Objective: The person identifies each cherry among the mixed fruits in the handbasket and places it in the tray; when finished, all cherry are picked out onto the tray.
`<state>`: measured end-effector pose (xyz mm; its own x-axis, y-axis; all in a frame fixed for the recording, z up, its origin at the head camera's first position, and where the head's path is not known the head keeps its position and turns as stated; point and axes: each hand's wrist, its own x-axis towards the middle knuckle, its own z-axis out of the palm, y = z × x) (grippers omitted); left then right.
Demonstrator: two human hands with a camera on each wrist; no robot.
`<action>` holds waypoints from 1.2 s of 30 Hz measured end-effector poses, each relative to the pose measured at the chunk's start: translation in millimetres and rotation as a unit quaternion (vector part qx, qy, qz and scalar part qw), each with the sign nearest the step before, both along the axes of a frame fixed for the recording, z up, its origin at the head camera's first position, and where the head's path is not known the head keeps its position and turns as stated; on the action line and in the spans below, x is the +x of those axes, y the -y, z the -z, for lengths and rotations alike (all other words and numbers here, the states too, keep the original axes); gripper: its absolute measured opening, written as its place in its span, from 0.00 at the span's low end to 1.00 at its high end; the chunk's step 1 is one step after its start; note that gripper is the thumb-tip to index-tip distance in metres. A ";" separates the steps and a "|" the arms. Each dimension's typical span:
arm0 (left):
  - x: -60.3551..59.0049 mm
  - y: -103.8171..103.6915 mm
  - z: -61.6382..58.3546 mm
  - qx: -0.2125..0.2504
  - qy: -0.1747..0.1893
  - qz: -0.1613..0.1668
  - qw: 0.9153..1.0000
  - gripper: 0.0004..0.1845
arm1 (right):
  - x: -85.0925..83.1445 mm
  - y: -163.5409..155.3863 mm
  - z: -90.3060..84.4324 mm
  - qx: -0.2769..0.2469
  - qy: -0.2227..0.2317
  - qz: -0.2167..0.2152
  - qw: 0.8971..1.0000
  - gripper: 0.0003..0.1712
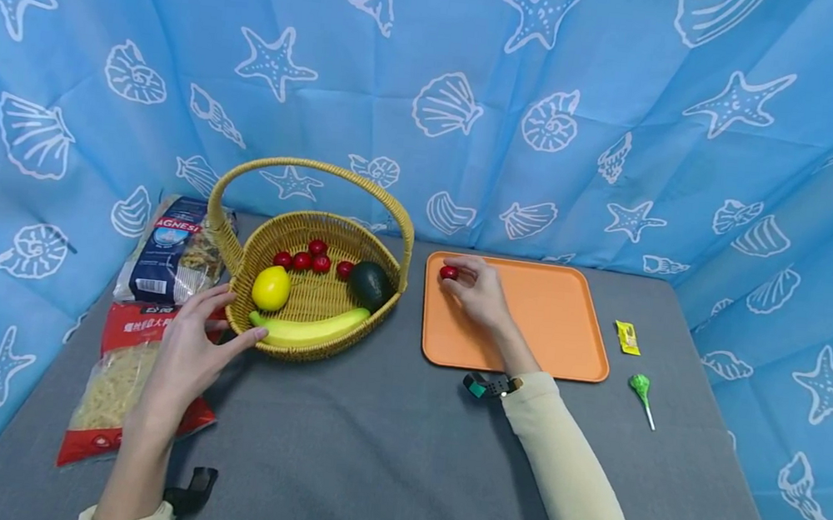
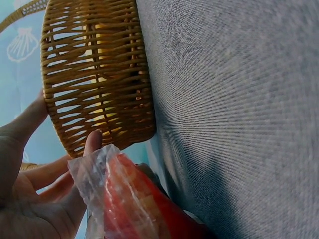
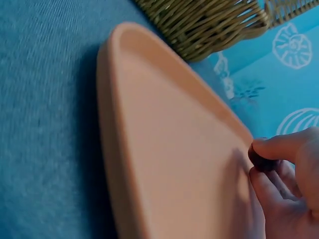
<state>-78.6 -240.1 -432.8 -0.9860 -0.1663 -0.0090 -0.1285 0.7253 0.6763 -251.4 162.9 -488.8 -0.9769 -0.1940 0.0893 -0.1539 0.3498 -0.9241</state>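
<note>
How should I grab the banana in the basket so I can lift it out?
Come from above, from the near side. The banana lies flat along the front wall of the basket, its top bare. Pinch it across the middle; the lemon crowds its left end and the avocado its right. Probably reach in front of the handle.

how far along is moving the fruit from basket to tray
Barely started. The right hand pinches one red cherry over the orange tray, which holds nothing else. The left hand touches the basket. Inside remain five red cherries, lemon, avocado and banana.
</note>
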 end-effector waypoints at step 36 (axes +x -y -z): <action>0.1 0.7 0.4 0.004 -0.003 0.001 1.000 0.46 | 35.2 -0.4 -28.4 -0.074 -0.076 -0.020 0.994 0.23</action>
